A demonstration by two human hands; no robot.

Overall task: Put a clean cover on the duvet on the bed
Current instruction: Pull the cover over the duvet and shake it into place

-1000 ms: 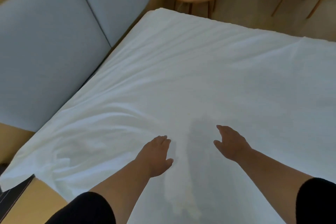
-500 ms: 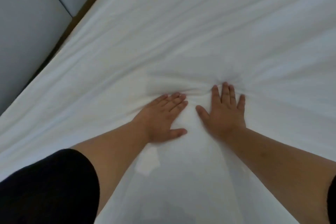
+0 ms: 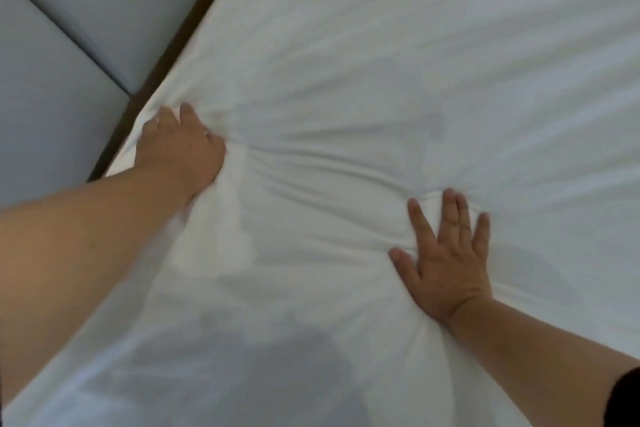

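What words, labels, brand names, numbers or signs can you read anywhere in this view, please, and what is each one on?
None: no readable text shows anywhere in the head view.
White duvet cover: plain fabric, no tag or print in sight.
Grey padded headboard: plain, no label.
Left hand and right hand: no writing; a thin band on a right finger is too small to read.

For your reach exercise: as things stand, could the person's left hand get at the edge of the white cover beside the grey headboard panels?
Probably yes. The left hand already lies on the white cover close to that edge, nothing between them. The right hand presses flat farther off.
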